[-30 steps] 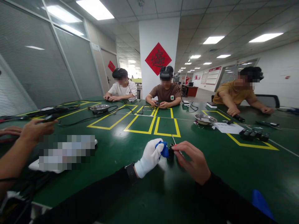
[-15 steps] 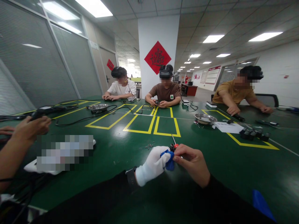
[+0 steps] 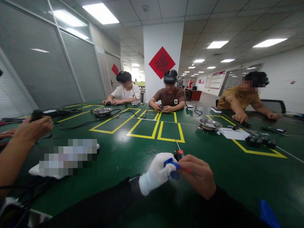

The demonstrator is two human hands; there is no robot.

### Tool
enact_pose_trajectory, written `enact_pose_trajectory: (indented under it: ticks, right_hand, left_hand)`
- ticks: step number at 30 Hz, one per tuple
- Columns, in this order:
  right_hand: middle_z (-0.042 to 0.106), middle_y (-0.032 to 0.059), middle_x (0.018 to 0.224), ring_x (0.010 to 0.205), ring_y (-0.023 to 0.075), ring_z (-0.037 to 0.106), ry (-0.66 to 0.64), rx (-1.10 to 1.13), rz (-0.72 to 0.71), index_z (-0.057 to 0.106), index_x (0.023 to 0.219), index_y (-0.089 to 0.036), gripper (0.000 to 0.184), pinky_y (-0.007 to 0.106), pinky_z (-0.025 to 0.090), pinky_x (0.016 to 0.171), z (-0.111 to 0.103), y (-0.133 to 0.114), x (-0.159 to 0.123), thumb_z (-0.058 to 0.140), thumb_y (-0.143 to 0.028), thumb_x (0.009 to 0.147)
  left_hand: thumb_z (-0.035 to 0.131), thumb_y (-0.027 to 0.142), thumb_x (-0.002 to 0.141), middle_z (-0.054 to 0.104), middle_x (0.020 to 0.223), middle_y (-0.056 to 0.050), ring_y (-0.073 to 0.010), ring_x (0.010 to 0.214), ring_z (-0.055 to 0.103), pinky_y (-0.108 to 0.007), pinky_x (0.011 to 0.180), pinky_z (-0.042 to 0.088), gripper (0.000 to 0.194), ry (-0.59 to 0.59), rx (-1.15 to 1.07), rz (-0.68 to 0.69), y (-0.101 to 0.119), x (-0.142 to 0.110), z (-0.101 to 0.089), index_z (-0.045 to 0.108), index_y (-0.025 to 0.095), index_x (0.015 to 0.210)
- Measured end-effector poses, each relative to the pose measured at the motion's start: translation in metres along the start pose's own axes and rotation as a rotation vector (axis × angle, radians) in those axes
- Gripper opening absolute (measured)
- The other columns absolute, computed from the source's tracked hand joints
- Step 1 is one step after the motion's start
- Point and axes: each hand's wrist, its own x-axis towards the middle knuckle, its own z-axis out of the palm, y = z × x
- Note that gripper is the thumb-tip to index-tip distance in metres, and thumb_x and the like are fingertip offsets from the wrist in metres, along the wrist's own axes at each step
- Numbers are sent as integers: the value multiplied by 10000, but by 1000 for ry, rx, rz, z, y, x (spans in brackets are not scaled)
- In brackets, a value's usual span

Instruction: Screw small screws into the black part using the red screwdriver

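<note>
Blue piece (image 3: 176,165) | grip: left hand (image 3: 156,170), right hand (image 3: 201,175) pinching it | green table (image 3: 114,158), yellow tape (image 3: 142,136) | white pillar (image 3: 163,34)

On the far white pillar (image 3: 163,34) I see a red diamond sign (image 3: 162,62) with dark, merged Chinese characters I can't surely read; the smaller red diamond (image 3: 115,69) left and red-topped board (image 3: 217,79) far right stay illegible to me.

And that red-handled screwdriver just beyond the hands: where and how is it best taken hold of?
Probably by the screwdriver's red handle, from above and the right. It is the thicker part and lies at the near end; the thin shaft points away. A black object sits close on its left, and the right hand hides part of the handle.
</note>
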Motion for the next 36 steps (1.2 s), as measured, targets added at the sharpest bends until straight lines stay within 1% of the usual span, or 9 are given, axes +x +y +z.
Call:
enact_pose_trajectory:
  ticks: [4, 7, 10, 13, 15, 18, 24, 30, 36]
  right_hand:
    - [674, 59, 740, 634, 146, 619, 37, -53, -101, 720, 908, -185, 162, 266, 502, 577, 1, -3, 0, 642, -99, 795]
    - [658, 63, 734, 625, 138, 609, 33, -18, -53, 712, 877, -160, 129, 255, 499, 562, 2, -5, 1, 625, -93, 809]
    - [644, 61, 733, 623, 136, 603, 20, 2, -26, 706, 850, -153, 105, 254, 496, 560, 3, -6, 2, 626, -98, 811]
    - [641, 61, 760, 661, 141, 608, 18, 15, -44, 701, 839, -156, 88, 259, 501, 586, 3, -8, 3, 640, -104, 803]
    - [635, 59, 769, 680, 145, 605, 30, 17, -46, 692, 839, -156, 81, 263, 500, 601, 4, -7, 2, 638, -107, 805]
    - [616, 46, 759, 675, 142, 587, 40, 11, -10, 675, 832, -160, 67, 264, 488, 596, 4, -5, 2, 628, -115, 814]
    - [603, 34, 790, 705, 142, 574, 32, -6, 33, 645, 848, -176, 73, 266, 475, 617, 6, 3, -2, 622, -113, 819]
    - [586, 30, 809, 748, 148, 570, 91, -60, 57, 616, 861, -184, 82, 281, 470, 671, 7, 8, -4, 595, -109, 835]
    - [573, 33, 804, 734, 145, 568, 108, -108, 52, 589, 866, -179, 82, 278, 465, 650, 4, 8, -3, 545, -110, 861]
  left_hand:
    - [427, 535, 865, 548, 678, -51, -152, 621, 506, -274, 613, 403, 448, 80, 10, 21, 4, 0, 5, 552, 134, 712]
    - [400, 513, 887, 571, 739, -73, -175, 687, 539, -300, 675, 431, 438, 144, 29, 43, 3, -2, 8, 568, 131, 755]
    - [375, 474, 912, 578, 765, -71, -178, 716, 555, -311, 716, 448, 408, 134, 47, 39, -4, -8, 10, 569, 144, 773]
    - [408, 494, 899, 601, 968, -101, -217, 886, 571, -362, 860, 439, 383, 247, 115, 26, -13, -16, 12, 565, 157, 992]
    - [397, 495, 904, 592, 1041, -107, -224, 938, 562, -375, 902, 422, 395, 268, 143, 17, -16, -19, 12, 543, 164, 1062]
    - [339, 442, 938, 600, 906, -81, -188, 818, 558, -331, 808, 446, 372, 149, 113, 0, -14, -16, 12, 573, 152, 940]
    - [355, 396, 946, 545, 791, -45, -147, 726, 503, -276, 712, 420, 339, 84, 31, -49, 1, -8, 12, 542, 141, 823]
    - [334, 357, 961, 524, 788, -31, -134, 726, 478, -266, 719, 407, 322, 154, 9, -125, 13, -3, 12, 525, 145, 812]
    - [371, 352, 948, 489, 738, -2, -116, 676, 440, -244, 659, 384, 296, 143, -11, -101, 9, 0, 13, 503, 144, 786]
